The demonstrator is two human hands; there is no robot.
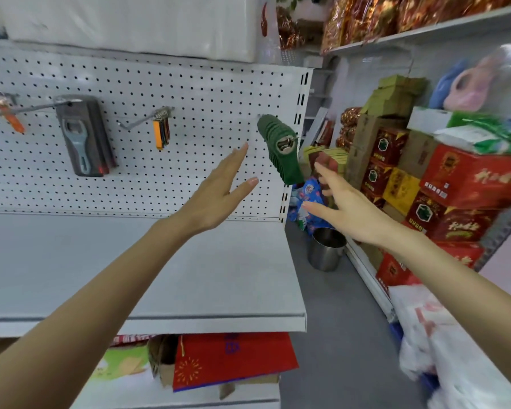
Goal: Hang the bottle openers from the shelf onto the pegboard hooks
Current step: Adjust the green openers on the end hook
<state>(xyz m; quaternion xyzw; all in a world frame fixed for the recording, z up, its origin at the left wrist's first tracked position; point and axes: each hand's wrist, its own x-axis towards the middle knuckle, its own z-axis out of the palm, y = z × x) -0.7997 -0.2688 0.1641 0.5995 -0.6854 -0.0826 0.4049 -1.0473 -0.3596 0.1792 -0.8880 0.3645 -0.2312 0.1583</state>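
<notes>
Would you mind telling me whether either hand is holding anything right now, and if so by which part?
Nothing is held. The left hand and right hand are both open, empty, near the green bottle openers hanging on a pegboard hook.

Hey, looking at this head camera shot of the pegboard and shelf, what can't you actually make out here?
- Head view: orange-handled item at the pegboard's left edge is cut off by the frame.
- Small orange and dark pieces on the middle hook: too small to identify.
- Hook under the stack of green bottle openers: hidden by the stack.
- White plastic bags at lower right: blurred.
- Red cartons: print unreadable.
</notes>
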